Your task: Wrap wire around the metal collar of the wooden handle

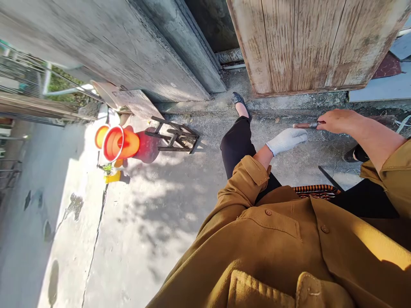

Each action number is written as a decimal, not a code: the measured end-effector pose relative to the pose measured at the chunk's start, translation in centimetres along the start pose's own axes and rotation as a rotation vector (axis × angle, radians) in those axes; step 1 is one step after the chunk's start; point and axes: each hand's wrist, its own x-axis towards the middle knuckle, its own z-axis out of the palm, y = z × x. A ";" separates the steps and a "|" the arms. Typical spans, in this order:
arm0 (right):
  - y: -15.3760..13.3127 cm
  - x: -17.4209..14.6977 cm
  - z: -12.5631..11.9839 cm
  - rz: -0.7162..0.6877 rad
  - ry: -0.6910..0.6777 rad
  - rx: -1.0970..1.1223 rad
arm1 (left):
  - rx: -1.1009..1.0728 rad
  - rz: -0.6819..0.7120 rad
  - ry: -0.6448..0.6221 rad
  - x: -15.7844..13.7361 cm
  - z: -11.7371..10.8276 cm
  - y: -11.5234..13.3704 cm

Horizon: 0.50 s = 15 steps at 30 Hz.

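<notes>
Head view: our bare right hand (337,120) is closed round a wire-bound handle (304,125), by its wrapping, likely for firm grip; wooden end left free. Our left hand (287,140), gloved (presumably for protection), is just beside that end. Palm hidden; we can't tell if it's holding anything.

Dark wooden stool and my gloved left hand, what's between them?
In the head view, your left leg in black trousers lies between the dark wooden stool and your gloved left hand, with concrete ground showing on either side.
</notes>
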 end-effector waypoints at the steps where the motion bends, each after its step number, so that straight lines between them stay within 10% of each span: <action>1: 0.0 0.0 0.3 -0.027 -0.078 -0.014 | 0.032 0.003 -0.007 0.0 -0.2 -0.1; 10: 1.1 -0.5 1.2 -0.465 -0.524 0.325 | -0.070 0.042 0.016 0.0 -1.0 -0.6; 15: 2.8 -2.6 -2.1 -0.483 -0.039 0.872 | -0.345 0.017 0.094 0.5 0.0 -1.2</action>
